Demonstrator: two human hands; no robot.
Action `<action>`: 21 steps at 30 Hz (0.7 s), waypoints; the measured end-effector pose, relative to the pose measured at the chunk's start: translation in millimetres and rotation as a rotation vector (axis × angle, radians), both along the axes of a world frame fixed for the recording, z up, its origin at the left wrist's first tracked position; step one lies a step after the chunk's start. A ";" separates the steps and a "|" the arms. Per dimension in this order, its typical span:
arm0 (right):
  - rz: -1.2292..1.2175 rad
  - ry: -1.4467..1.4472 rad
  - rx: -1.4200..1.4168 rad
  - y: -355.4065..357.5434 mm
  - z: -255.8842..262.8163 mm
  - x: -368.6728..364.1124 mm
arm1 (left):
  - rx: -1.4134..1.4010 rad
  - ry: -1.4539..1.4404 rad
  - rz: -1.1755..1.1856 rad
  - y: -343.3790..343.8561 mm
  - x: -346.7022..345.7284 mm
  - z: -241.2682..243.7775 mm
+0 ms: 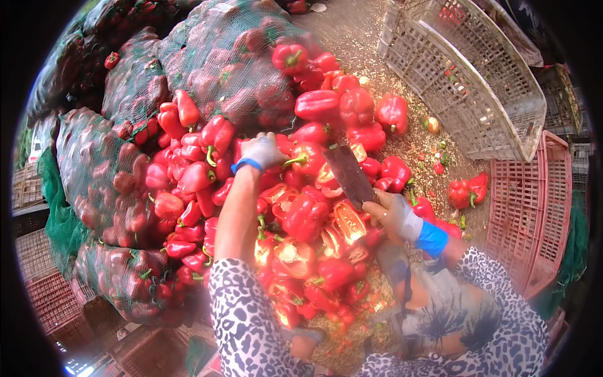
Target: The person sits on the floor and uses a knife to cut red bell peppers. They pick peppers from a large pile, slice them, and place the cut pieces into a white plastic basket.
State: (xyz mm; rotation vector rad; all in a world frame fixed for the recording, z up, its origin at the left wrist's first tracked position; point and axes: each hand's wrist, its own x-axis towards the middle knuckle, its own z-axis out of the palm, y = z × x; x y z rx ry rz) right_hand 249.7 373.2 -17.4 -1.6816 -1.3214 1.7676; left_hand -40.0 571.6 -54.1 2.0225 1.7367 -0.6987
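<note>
My left hand point(264, 151), in a pale glove with a blue wrist band, reaches into the pile of whole red bell peppers point(192, 176). Its fingers point away from me and are partly hidden, so a grip on a pepper cannot be made out. Beside it lies a red pepper with a long green stem point(308, 158). In my right hand point(395, 214) is a cleaver point(349, 174) with a broad dark blade, held over the peppers. Below the blade, a cut pepper half point(349, 221) shows its pale inside. More cut peppers point(293, 257) lie nearer to me.
Green mesh sacks full of peppers point(226, 61) rise at the far side and left. A dirty white plastic crate point(452, 80) and a pink crate point(523, 212) stand on the right. Seeds and scraps cover the ground point(419, 146). Other crates point(52, 299) sit at lower left.
</note>
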 end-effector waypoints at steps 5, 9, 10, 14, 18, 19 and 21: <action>0.035 -0.027 0.062 -3.5 -4.6 -3.4 | -0.229 -0.124 0.099 22.7 -1.5 -4.6; 0.106 -0.100 0.021 -3.1 -1.4 1.4 | -0.149 -0.263 0.072 23.0 -8.9 -25.6; 0.107 -0.108 0.015 -2.2 -1.4 2.4 | -0.114 -0.315 0.123 19.3 -13.2 -28.5; 0.117 -0.120 0.057 -7.7 -6.4 0.9 | 0.073 -0.640 0.497 -9.7 -42.3 -32.9; 0.099 -0.253 0.338 -11.3 -3.4 -7.3 | 0.127 -1.386 0.967 -51.2 -46.4 -5.5; 0.105 -0.300 0.447 -12.2 -2.4 -11.3 | 0.107 -1.578 1.052 -67.0 -43.1 7.7; 0.087 -0.308 0.704 -11.9 11.5 -22.1 | 0.112 -1.883 1.232 -105.4 -18.8 32.7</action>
